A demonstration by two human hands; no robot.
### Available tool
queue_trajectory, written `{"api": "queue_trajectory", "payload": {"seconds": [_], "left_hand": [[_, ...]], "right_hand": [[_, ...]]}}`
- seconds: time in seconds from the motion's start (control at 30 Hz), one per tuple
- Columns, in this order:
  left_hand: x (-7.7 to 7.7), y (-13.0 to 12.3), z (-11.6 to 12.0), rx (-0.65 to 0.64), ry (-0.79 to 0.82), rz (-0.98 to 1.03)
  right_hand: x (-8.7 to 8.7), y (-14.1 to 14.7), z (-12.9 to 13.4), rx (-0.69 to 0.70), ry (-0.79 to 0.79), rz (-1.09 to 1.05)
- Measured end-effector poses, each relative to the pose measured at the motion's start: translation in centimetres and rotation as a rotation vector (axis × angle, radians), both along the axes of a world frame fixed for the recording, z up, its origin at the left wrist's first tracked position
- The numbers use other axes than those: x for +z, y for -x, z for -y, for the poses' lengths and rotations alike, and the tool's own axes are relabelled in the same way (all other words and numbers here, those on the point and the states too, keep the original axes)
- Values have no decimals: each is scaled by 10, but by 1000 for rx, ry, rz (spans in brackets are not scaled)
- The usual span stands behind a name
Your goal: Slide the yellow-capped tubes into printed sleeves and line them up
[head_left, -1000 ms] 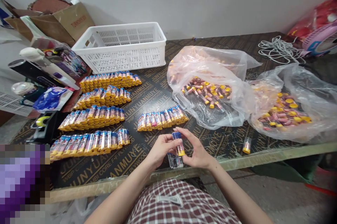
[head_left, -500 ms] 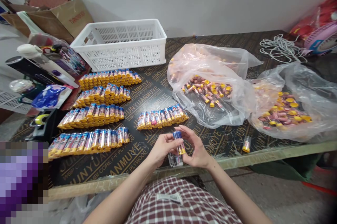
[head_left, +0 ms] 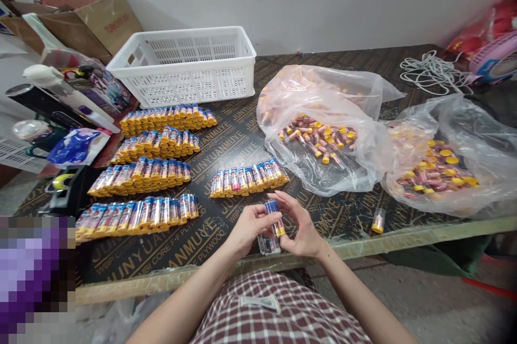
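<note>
fan [head_left: 495, 60] right of and beyond hands: cut off by right edge | purple object [head_left: 30, 274] left of hands: pixelated, cut off by left edge | small printing on held tube [head_left: 275, 218]: too small to read, partly covered by fingers [head_left: 270, 219] | arms [head_left: 189, 295]: cut off by bottom edge

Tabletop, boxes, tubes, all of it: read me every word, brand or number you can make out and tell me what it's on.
"JUNYUANMUYE": black plywood tabletop, repeated
"WBP CORE F-F PLYWOOD": same tabletop
"TURNOVER BOX": brown cardboard box
Too small or blurred: labels on the held tube and the lined-up tubes
</note>
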State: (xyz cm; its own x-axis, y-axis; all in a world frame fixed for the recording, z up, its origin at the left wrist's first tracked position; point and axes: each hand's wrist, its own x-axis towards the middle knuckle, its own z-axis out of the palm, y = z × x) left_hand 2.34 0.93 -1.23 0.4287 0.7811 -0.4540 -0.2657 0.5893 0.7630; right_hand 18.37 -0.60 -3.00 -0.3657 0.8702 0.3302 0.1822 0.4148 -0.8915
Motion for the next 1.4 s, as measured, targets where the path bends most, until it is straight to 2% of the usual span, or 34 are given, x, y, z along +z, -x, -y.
{"api": "queue_trajectory", "payload": {"seconds": [0.27,0.37,0.43,0.53,0.6,0.7,0.83,0.9,0.97,1.07,1.17,1.23,1.3,1.4], "left_hand": [[3,-2,0,11,-8,-11],[5,0,-13,26,-66,-62],[6,3,-31,40,-157,-138],[6,6,-65,108,-331,-317],[5,6,-87,195,-472,-520],[1,2,-108,227,-638,-842],[-5,-4,-115,121,-712,-1037],[-4,-5,-113,108,-729,-1079],[0,-4,-109,118,-752,-1114],[10,4,-96,111,-814,-1174],[10,13,-69,-19,-844,-1152],[-1,18,-47,-195,-819,-1105],[-19,21,-25,-367,-790,-1110],[-44,22,-2,-445,-743,-1129]], "right_hand": [[1,0,0,-11,-6,15],[2,-6,-8,-4,11,44],[-4,-15,-21,-62,30,32],[-25,-28,-50,-271,127,3],[-41,-35,-70,-394,207,49],[-57,-36,-88,-438,207,118],[-56,-31,-86,-429,124,178],[-47,-30,-82,-432,82,214],[-37,-36,-83,-494,12,305],[-27,-58,-99,-685,-58,461],[-29,-90,-123,-900,-17,560],[-36,-107,-136,-1017,28,633],[-45,-119,-144,-1080,68,697],[-54,-127,-146,-1101,105,762]]}}
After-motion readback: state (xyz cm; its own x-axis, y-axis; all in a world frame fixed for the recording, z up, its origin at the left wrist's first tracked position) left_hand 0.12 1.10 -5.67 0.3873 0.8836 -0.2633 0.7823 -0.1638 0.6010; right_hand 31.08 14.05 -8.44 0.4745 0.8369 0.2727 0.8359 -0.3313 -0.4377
